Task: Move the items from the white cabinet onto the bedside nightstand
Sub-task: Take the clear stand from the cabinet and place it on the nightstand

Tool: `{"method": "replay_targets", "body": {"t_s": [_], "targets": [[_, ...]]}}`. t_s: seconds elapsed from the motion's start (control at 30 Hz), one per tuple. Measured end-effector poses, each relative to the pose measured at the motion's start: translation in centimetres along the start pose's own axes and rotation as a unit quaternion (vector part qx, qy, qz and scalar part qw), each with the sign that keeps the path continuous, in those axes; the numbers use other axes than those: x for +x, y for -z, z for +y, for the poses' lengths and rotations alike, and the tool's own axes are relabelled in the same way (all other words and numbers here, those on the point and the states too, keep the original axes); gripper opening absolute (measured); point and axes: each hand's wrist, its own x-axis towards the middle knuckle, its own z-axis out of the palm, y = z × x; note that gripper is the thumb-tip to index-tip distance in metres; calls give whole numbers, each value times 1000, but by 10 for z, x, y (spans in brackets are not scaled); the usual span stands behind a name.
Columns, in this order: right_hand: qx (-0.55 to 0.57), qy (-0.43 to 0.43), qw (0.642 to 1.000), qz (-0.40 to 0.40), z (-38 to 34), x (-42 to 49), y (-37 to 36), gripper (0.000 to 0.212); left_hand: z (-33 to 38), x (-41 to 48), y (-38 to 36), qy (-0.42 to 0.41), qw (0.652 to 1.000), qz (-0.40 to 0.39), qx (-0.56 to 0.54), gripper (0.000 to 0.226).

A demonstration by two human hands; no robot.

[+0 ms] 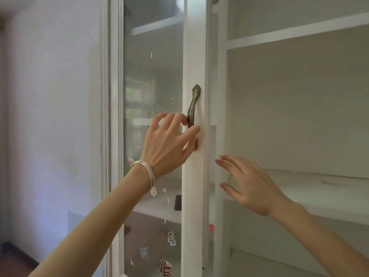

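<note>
Left hand (169, 140), fingers spread, thumb touching the curved brass handle (193, 108) of the white glass-paned cabinet door (195, 56); right hand (251, 184) spread flat at four o'clock. Best swing it wide: small dark item (177, 202) sits behind glass, six o'clock

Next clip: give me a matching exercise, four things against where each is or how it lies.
Things:
1 left hand
2 right hand
3 bangles
4 cartoon sticker

Places or states:
A low on the glass
B at the door handle
C round a wrist
D fingers straight, near the door edge

Pairs: 1-B, 2-D, 3-C, 4-A
</note>
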Motion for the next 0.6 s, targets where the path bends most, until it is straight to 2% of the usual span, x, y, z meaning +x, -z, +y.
{"method": "replay_targets", "body": {"t_s": [0.27, 0.43, 0.6], "targets": [[52, -7, 999, 6, -73, 8, 0, 53, -38, -23, 57, -11, 999, 32, -20, 20], [64, -29, 998, 1, -130, 9, -1, 56, -72, -40, 92, -39, 998, 25, -31, 20], [74, -58, 996, 5, -188, 0, -1, 53, -106, -64, 122, -33, 997, 24, -63, 22]]}}
